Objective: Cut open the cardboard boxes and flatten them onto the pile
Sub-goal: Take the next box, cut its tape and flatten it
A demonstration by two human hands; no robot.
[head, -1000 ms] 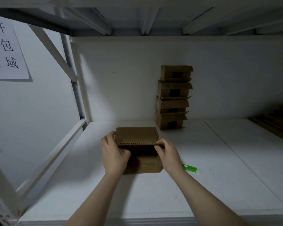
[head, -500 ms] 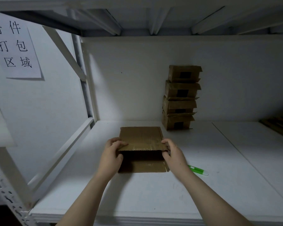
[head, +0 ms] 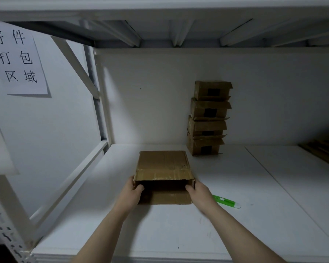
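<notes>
An opened brown cardboard box [head: 162,166] lies on the white shelf [head: 235,224], its open end facing me and a flap flat on the shelf in front. My left hand [head: 131,194] grips its left near corner, thumb inside the opening. My right hand [head: 199,192] grips the right near corner the same way. A stack of several closed boxes [head: 209,118] stands against the back wall, right of the open box. A green and white cutter [head: 226,201] lies on the shelf just right of my right hand.
Flattened cardboard [head: 323,150] lies at the far right edge of the shelf. A paper sign [head: 17,59] hangs on the left wall. White frame bars [head: 68,183] close the left side, and another shelf is close overhead.
The box's top panel has dropped lower and now slopes back, and the box looks flatter. Both hands have shifted from its top edge to the near corners of the opening.
</notes>
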